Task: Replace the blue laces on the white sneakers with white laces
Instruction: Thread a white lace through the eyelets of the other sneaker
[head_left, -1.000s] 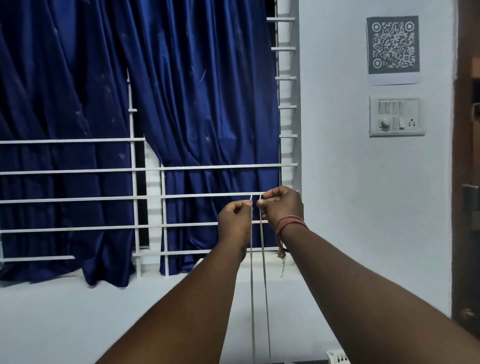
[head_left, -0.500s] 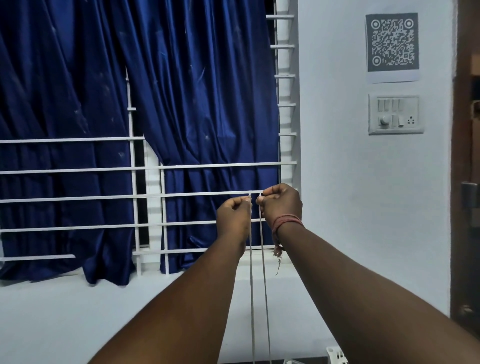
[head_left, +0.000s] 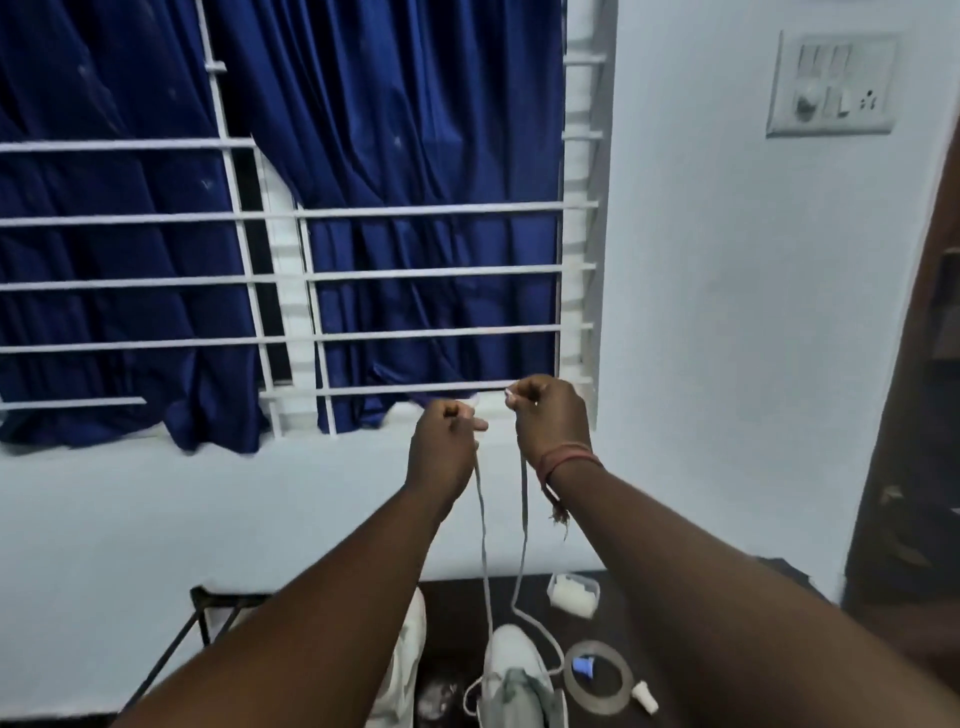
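Left hand (head_left: 445, 451) and right hand (head_left: 549, 420) each pinch an end of the thin white lace (head_left: 522, 525), raised above the white sneaker (head_left: 511, 656) on the dark table's far edge. Level both ends before lacing.

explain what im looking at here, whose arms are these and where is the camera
The camera sits on a person's head and looks forward and down, so the two arms reaching out from the bottom edge are that person's own. There is no machine. The left hand and the right hand are raised in front of a barred window with a blue curtain, and each pinches one end of a white lace. The two strands hang down to a white sneaker on a dark surface. A second sneaker lies partly hidden behind the left arm. Beside the shoes lie a ring of clear tape and a small white box. A switch panel is on the wall.
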